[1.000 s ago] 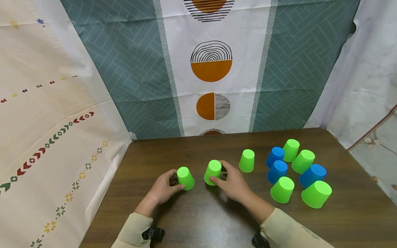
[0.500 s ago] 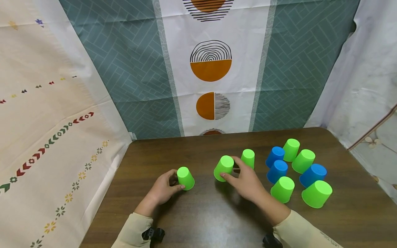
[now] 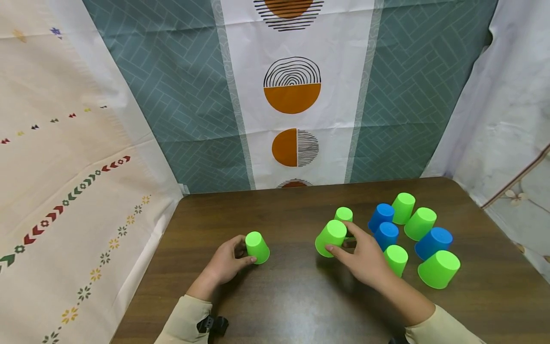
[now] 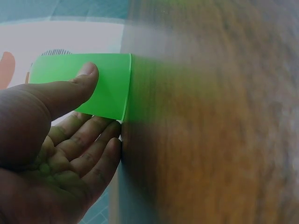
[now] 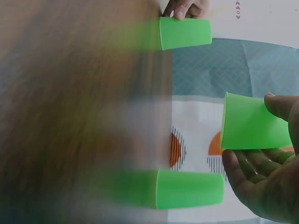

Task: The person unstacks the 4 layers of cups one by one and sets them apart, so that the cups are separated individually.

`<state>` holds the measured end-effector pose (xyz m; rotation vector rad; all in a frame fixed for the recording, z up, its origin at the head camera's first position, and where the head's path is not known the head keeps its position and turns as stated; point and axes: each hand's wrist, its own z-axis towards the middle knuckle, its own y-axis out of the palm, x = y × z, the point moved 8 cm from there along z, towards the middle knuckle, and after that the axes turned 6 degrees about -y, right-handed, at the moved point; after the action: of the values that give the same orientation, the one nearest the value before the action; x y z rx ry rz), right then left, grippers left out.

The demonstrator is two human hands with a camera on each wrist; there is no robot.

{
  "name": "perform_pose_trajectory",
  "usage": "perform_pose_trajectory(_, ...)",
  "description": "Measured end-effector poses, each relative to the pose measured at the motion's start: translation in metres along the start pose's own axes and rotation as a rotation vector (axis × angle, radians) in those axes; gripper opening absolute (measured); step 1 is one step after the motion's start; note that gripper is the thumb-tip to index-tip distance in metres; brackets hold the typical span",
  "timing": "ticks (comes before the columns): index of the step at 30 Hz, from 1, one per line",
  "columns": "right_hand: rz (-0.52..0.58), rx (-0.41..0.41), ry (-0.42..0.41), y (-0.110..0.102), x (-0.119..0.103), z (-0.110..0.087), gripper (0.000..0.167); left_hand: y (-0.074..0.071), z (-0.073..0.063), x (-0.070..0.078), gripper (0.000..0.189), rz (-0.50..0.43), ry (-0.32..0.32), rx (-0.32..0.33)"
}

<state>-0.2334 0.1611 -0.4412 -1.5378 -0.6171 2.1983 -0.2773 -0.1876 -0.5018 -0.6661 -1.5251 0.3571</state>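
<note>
Broad bare stretch of dark wooden table [image 3: 279,306] toward the near edge and between both hands. Left hand [image 3: 225,263] curled around an upturned green plastic cup [image 3: 257,247] standing left of centre. Right hand [image 3: 365,258] pinching a second green plastic cup [image 3: 330,238], lifted and tilted. Just behind, another green cup [image 3: 343,214]; crowded to the right, a cluster of blue and green cups [image 3: 412,239]. One green cup half hidden by the right hand. Wrist views blurred.

No legible text anywhere.
</note>
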Motion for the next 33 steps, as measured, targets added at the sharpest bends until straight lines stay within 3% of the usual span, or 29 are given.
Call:
perform_pose_trajectory(6, -0.027, -0.034, 0.004, -0.010, 0.009, -0.016, 0.061, 0.002, 0.001, -0.001, 0.043, -0.008, 0.005, -0.001)
perform_pose_trajectory(11, -0.058, -0.096, 0.019, -0.010, 0.017, -0.027, 0.060, 0.001, 0.000, 0.000, 0.043, 0.008, 0.014, -0.002)
perform_pose_trajectory(18, -0.093, -0.122, 0.000, -0.011, 0.021, -0.039, 0.059, 0.002, 0.000, 0.001, 0.043, 0.004, 0.003, -0.005)
perform_pose_trajectory(33, -0.138, -0.164, -0.023, -0.010, 0.028, -0.050, 0.051, 0.001, 0.000, 0.001, 0.042, 0.011, -0.007, -0.003)
